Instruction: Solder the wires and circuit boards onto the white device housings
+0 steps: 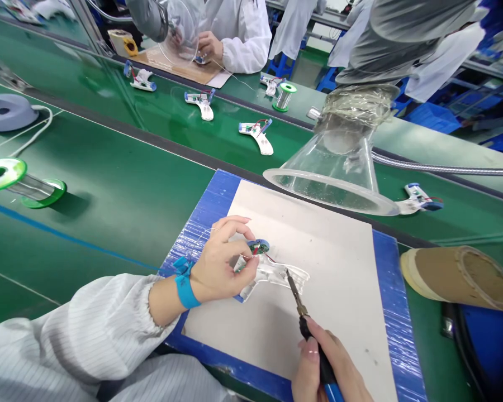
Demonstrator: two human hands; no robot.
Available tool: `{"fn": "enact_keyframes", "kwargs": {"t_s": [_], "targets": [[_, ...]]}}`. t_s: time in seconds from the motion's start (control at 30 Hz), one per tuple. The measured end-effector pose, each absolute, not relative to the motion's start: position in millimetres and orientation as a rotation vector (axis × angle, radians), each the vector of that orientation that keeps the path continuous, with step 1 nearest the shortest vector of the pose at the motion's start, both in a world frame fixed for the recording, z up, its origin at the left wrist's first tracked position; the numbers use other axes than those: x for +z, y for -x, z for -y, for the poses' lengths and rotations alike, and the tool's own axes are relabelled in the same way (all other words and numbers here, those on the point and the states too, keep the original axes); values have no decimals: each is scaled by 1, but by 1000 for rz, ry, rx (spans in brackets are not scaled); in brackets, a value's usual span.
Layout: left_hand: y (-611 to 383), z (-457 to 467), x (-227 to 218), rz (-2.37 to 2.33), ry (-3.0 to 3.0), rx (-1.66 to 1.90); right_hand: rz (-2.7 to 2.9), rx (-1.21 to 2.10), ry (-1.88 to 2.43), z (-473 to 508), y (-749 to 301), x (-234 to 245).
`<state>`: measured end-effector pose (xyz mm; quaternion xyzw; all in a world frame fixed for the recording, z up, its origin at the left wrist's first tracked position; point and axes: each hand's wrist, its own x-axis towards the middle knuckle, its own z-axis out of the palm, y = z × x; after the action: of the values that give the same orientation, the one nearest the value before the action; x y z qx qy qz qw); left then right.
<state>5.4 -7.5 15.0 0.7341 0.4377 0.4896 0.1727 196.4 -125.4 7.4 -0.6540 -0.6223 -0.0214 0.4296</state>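
Soldering iron in the right hand slants up and leftward from the near edge, thumb and fingers wrapped round its dark handle. Its tip meets the view of a pistol-shaped housing half toward the outer end of the grip; whether metal touches plastic I cannot tell.

That housing half lies on the pale sheet, ahead of the right hand and a little to its left. Its long axis runs roughly crosswise, from under the left hand out to the right. The left hand is clearly nearer, curled over the wider end; the right reaches the piece only through the iron. Left thumb and fingertips appear to pinch the small round circuit board at its left side, raised above the shell.

The housing half looks white and glossy, hollow side up, with ribbed edges and a touch of blue at the left end. The board is green with a blue rim, red wires beside it.

Beyond the sheet hangs a clear fume hood; past it, similar housing assemblies dot the green belt, and a co-worker's hand works on the far side.
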Motion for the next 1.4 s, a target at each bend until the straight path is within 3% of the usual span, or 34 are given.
{"fn": "enact_keyframes", "kwargs": {"t_s": [0.63, 1.13, 1.27, 1.4], "targets": [[-8, 7, 12, -1169, -2090, 1440, 1707, -130, 1378, 112, -201, -1], [-7, 2, 2, -1040, -2013, 1535, 1486, -84, 1619, 100, -190, -6], [-3, 3, 2, -1088, -1962, 1437, 1422, 124, 1935, 99, -187, -7], [-4, 1, -1, -982, -1984, 1417, 1336, 271, 1991, 99, -192, -14]]}}
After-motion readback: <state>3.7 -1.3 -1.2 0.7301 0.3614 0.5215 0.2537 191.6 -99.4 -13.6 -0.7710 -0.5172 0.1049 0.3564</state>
